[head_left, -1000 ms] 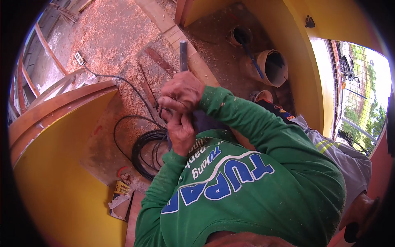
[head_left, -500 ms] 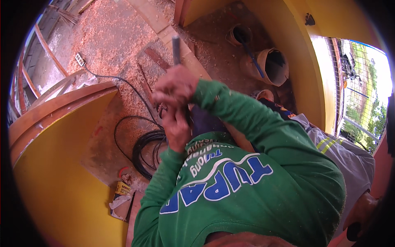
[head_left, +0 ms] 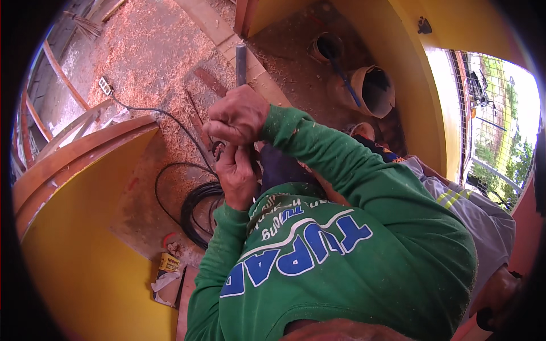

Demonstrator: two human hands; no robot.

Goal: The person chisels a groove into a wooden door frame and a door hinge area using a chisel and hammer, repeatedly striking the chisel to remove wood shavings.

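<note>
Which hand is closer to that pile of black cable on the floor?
The left hand: it sits just above the coiled black cable. The right hand is higher up, gripping a grey tube, farther from the coil.

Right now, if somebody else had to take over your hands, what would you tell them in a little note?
Right hand: closed in a fist around the grey pipe, which sticks up past the knuckles.
Left hand: just below it, closed on a small dark tool; what kind of tool is too hidden to tell.
Nearby: a coil of black cable lies on the sawdust-strewn floor under the hands, and two buckets stand farther off.
Done: both hands have their grip.
Left: the join between pipe and tool is hidden, so check it yourself.
</note>
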